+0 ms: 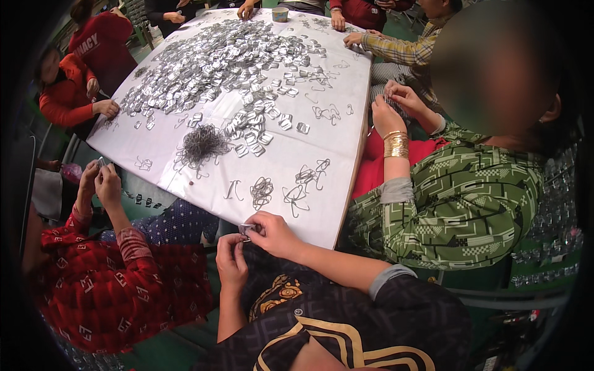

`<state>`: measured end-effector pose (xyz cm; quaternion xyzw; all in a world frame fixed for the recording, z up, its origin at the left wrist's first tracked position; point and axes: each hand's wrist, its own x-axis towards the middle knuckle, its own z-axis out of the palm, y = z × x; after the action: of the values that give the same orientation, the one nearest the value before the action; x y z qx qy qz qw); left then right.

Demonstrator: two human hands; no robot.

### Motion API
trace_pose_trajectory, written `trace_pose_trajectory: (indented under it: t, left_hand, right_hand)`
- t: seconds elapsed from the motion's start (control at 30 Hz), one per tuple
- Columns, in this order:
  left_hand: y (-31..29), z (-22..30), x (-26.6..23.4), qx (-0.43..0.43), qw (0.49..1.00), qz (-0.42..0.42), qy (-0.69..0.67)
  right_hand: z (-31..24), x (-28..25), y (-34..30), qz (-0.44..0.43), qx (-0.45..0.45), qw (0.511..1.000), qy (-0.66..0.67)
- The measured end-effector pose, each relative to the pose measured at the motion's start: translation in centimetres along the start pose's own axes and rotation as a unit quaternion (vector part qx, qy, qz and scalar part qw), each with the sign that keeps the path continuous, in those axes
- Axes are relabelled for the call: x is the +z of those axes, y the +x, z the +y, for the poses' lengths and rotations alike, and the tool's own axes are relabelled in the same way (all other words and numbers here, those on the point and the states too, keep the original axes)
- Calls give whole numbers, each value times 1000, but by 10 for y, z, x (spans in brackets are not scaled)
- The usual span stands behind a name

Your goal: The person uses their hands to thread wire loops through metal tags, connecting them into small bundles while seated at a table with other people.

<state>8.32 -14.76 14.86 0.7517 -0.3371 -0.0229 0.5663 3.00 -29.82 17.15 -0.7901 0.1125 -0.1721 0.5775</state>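
Close to the near edge of the white table, my left hand (232,263) and my right hand (276,235) meet in front of my body. A small silvery metal piece (247,229) is pinched between the fingers of both hands. Its finer shape is partly covered by my fingertips. Just beyond my hands lies a small cluster of bent wire pieces (261,191), with more looped wires (296,199) to its right. Farther off is a dense tangle of dark wire (203,146).
A broad heap of flat, squarish metal pieces (204,65) covers much of the white table (322,226). At the far edge stands a small tub (279,15). Close on my right sits a person in a green patterned shirt (458,198); on my left, one in red checks (117,278).
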Motion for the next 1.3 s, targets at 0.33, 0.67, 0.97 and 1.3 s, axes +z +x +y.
trace_pose_trajectory:
  t: [0.33,0.67,0.97,1.3]
  left_hand:
    - [-4,4,1,-21,999,4,34]
    - [-3,1,3,27,995,14,93]
    - [-4,1,-2,4,995,0,95]
    - [63,-20,-34,27,994,-17,109]
  right_hand:
    - [-6,2,-6,-18,1,1000,20]
    - [-10,2,-9,12,-92,995,-36]
    - [1,3,-8,-15,-99,995,-21]
    - [26,-3,0,-54,-110,992,-24]
